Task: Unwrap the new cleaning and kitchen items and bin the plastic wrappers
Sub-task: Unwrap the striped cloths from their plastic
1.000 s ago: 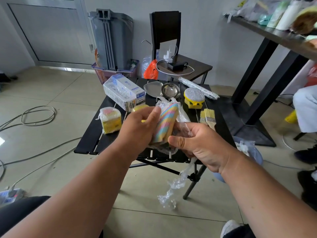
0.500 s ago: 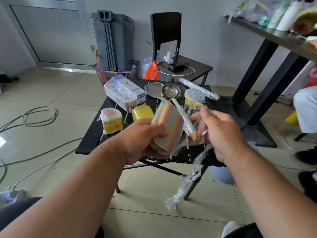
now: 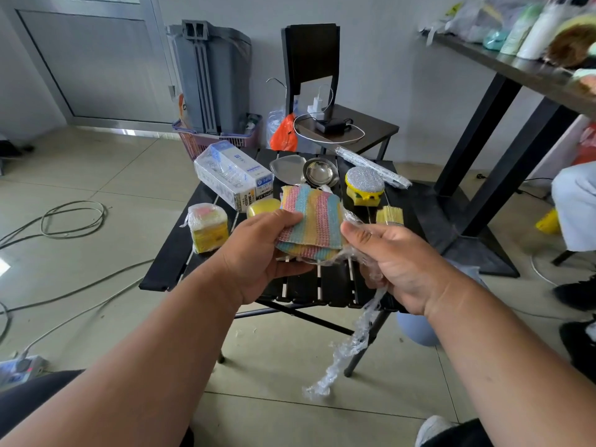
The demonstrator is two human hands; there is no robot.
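My left hand (image 3: 258, 253) grips a stack of rainbow-striped scrub cloths (image 3: 314, 221) above the black slatted table (image 3: 174, 256). My right hand (image 3: 400, 262) holds the clear plastic wrapper (image 3: 348, 346), which trails down towards the floor and still touches the cloths' underside. On the table lie a wrapped yellow sponge pack (image 3: 208, 229), a yellow sponge (image 3: 263, 206), a wrapped white box (image 3: 232, 174), a silver-topped yellow scrubber (image 3: 364, 185) and a brush (image 3: 388, 216).
A steel dish (image 3: 287, 167) and a ladle bowl (image 3: 319, 172) sit at the table's back, beside a long wrapped item (image 3: 371, 166). A light blue bin (image 3: 416, 327) stands under the table's right side. Cables cross the floor on the left. A seated person (image 3: 574, 204) is at right.
The cloths have turned flat side up in my left hand. My right hand has dropped from beside the scrubber to below the cloths, pulling the wrapper down and off them.
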